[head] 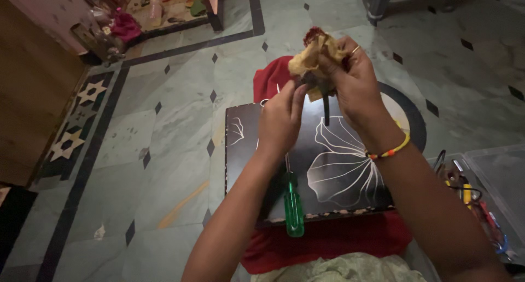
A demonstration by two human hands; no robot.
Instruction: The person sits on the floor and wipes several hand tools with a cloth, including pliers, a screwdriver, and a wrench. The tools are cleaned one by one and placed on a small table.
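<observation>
Right hand: the right hand [354, 79] was raised above the dark flower-patterned board [350, 167], its fingers [333, 63] closed round a crumpled tan cloth [311, 55] and the top of a slim dark tool [326, 104].
Left hand: the left hand [280, 120] sat just below and to the left of the right, fingers pinched narrow on the lower edge of the cloth beside the tool.
Tool axis: the dark tool hung almost straight down from the right fingers, its tip just above the board; I could not tell whether it touched.
Nearer hand: both were on the bundle; the right carried it.
Screwdriver: a green-handled screwdriver [293, 205] lay below the left wrist, lengthwise along the forearm, at the board's near edge and untouched.
Edges: the board's left edge lay left of the left fingers; red fabric [328, 241] showed beyond its near and far edges.
Open room: bare floor tiles [175, 150] lay to the left; a clear box of small tools [481, 205] crowded the right.
</observation>
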